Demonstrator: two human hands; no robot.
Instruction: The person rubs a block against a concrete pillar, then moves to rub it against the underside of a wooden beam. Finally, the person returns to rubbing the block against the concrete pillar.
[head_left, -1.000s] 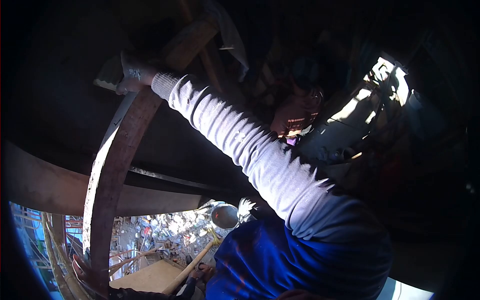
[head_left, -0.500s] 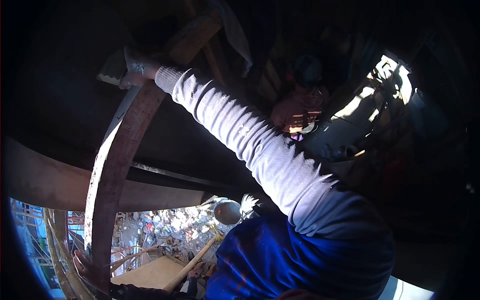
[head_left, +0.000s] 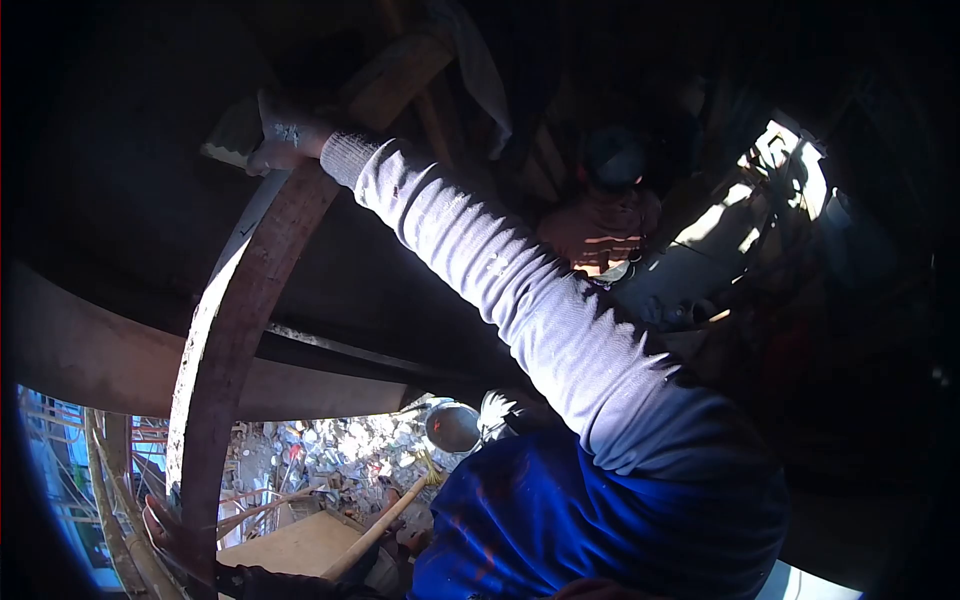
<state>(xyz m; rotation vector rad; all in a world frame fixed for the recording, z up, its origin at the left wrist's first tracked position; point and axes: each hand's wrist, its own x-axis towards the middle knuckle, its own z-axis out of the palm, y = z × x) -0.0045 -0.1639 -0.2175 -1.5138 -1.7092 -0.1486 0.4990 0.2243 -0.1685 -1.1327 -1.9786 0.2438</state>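
Note:
A long wooden plank (head_left: 235, 330) runs from the upper left down to the bottom left, bowed by the lens, with sunlight on one narrow edge. At its upper part my right hand (head_left: 288, 138), spotted with pale splashes and in a grey sleeve, is closed around the plank. Low on the same plank is my left hand (head_left: 168, 530), mostly in shadow, its fingers curled over the edge. Behind the plank lies a dark, smooth surface (head_left: 110, 340). A pale-edged block (head_left: 230, 135) juts out beside my right hand.
Another person (head_left: 605, 215) in a cap is in the shade to the right. Below are rubble (head_left: 350, 445), a bucket (head_left: 452, 428), a flat board (head_left: 290, 543) and a pole (head_left: 375, 530). Wooden poles (head_left: 110, 490) stand at the lower left.
My right hand and the plank's upper end have shifted slightly right in view. Both hands keep their hold. The other person's head has moved a little.

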